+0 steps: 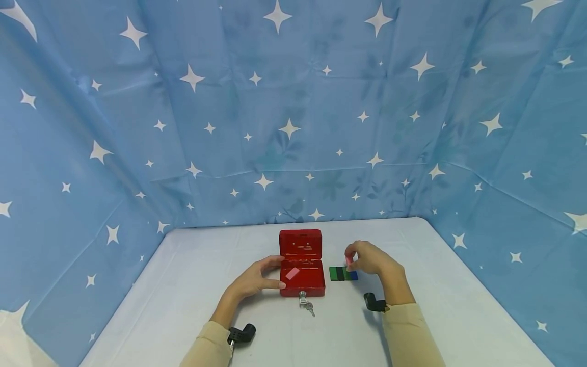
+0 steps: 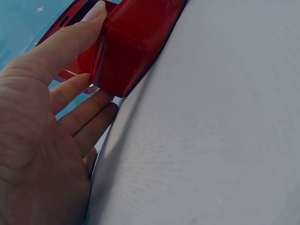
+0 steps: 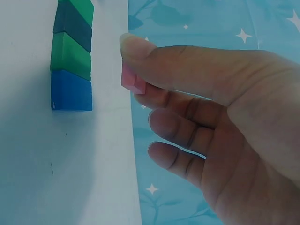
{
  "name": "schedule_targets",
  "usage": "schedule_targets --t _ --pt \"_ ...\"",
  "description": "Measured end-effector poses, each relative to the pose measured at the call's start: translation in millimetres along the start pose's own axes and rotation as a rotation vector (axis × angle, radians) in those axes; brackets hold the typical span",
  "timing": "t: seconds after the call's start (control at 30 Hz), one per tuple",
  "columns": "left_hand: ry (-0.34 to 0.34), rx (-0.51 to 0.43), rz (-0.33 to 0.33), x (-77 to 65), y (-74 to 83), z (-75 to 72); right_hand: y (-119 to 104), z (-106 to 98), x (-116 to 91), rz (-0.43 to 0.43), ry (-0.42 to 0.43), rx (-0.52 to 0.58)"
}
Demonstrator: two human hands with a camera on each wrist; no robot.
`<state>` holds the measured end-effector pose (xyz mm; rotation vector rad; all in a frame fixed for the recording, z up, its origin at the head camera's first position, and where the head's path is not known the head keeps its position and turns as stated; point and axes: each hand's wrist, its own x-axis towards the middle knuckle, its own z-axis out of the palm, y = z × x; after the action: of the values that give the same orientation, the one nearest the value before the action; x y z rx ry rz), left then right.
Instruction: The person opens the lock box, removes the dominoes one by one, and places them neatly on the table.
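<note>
A red metal cash box [image 1: 316, 291] stands with its lid [image 1: 300, 235] raised. One pink block [image 1: 292, 273] lies inside it, towards the left. My left hand [image 1: 252, 278] is at the box's left side, thumb at the front corner and extended fingers farther back; in the left wrist view the thumb reaches over the rim. My right hand [image 1: 373, 260] pinches another pink block [image 3: 131, 80] between thumb and index finger, above a row right of the box. The row has a green block [image 1: 333, 274], a dark block [image 1: 340, 273], another green block [image 3: 70, 55] and a blue block [image 3: 71, 93].
Keys [image 1: 309, 307] hang from the lock [image 1: 302, 295] at the box's front. A white cloth [image 1: 321, 341] covers the table. Blue curtains [image 1: 229, 127] with white stars enclose the back and sides. Both wrists wear black straps with small cameras [image 1: 375, 303].
</note>
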<state>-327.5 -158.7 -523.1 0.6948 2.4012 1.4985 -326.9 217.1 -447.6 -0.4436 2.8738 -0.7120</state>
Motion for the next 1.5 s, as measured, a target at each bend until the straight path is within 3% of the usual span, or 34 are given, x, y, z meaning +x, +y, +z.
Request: schedule_targets --t 0.4,1.5 --pt "0.01 0.008 0.001 0.8 0.6 -1.8 5.6 -4.7 -2.1 -0.01 -0.013 -0.005" --pt "0.003 -0.011 0.004 -0.8 1.3 0.2 18.8 0.6 -5.8 0.084 -0.039 -0.046"
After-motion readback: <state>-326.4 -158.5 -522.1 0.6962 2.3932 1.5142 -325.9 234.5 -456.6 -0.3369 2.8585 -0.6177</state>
